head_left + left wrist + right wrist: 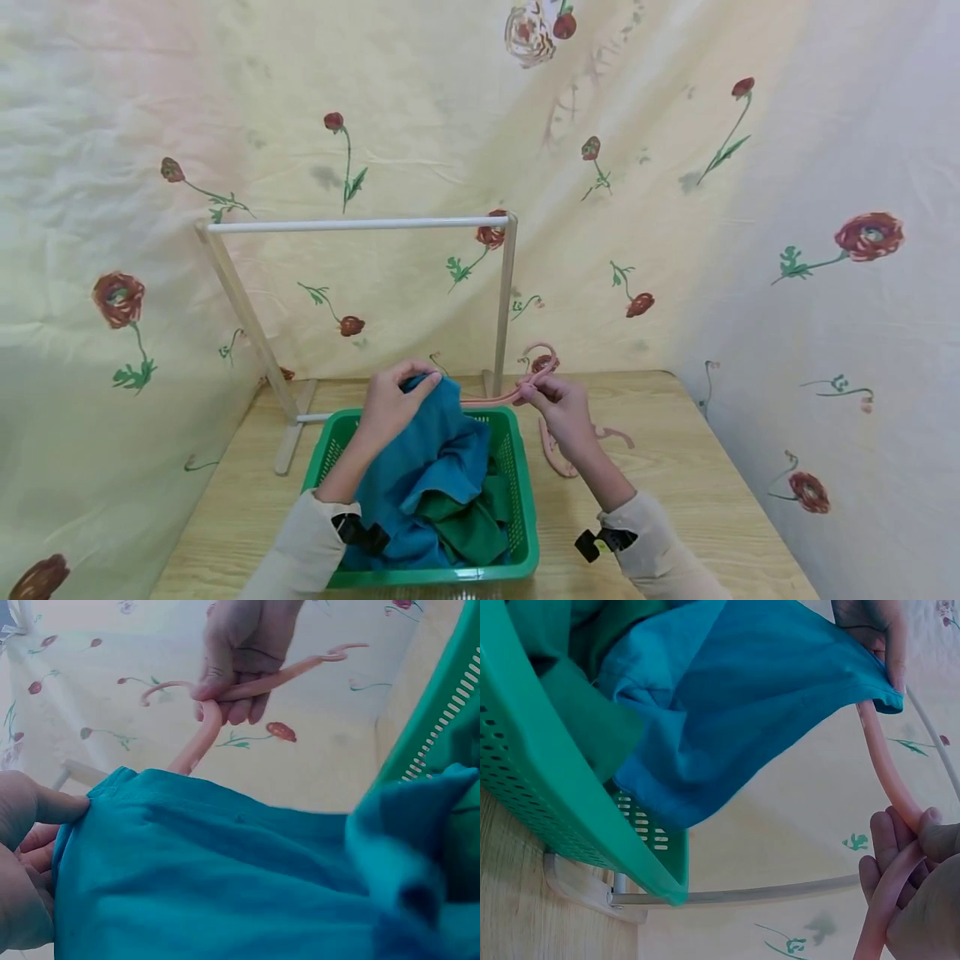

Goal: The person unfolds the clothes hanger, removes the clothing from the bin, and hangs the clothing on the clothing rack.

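Observation:
My left hand (393,404) pinches the edge of a teal-blue cloth garment (427,450), lifting that corner above a green plastic basket (529,517). The rest of the garment hangs down into the basket. A pink clothes hanger (882,761) is held near its hook by my right hand (564,414), thumb against curled fingers. One arm of the hanger runs to the lifted edge and vanishes behind or inside the cloth; I cannot tell which. In the left wrist view, the hanger (201,739) slants down to the cloth's top edge.
Dark green cloth (480,525) lies in the basket beside the blue one. Another pink hanger (555,458) rests on the wooden table (660,467), partly hidden by my right forearm. Behind the basket stands a rack with a white bar (360,225). A flowered curtain (420,108) encloses the table.

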A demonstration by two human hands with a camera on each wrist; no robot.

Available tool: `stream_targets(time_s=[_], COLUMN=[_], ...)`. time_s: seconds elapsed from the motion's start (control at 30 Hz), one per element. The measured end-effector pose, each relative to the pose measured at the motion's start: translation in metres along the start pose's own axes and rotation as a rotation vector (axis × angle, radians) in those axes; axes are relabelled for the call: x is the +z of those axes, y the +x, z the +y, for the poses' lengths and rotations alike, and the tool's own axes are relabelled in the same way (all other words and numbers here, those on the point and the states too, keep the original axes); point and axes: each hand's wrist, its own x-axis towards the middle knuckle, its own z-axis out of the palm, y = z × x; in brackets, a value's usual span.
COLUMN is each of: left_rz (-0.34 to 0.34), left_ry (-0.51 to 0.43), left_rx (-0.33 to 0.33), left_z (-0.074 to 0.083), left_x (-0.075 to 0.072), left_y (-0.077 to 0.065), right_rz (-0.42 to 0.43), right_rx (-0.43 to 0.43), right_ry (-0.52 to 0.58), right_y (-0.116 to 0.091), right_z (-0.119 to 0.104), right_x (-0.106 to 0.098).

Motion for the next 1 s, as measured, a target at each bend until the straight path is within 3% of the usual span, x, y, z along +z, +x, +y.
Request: stream_targets(time_s=[0.13, 0.37, 0.47, 0.6, 0.73, 1.0], left_rz=[-0.024, -0.107, -0.152, -0.156, -0.131, -0.108], left_ry=[0.021, 0.193, 0.269, 0.359, 0.380, 0.314], left_rx=[0.021, 0.066, 0.078, 0.125, 0.140, 0.106], left_z=[0.000, -0.002, 0.003, 0.006, 0.006, 0.012], left_x=[-0.004, -0.018, -0.018, -0.010, -0.004, 0.002], left_y=[-0.001, -0.005, -0.006, -0.007, -0.008, -0.007], right_rz=[0.028, 0.121, 0.127, 0.130, 0.133, 0.137], right_rx=[0.021, 0.042, 0.019, -0.010, -0.012, -0.002], right_ry=[-0.011, 0.049, 0.053, 0.042, 0.037, 0.005], right_y=[-0.002, -0.002, -0.002, -0.003, -0.004, -0.005], right_z=[-0.004, -0.010, -0.011, -0.010, -0.009, -0.008], right_x=[-0.002, -0.008, -0.006, -0.002, -0.002, -0.004])
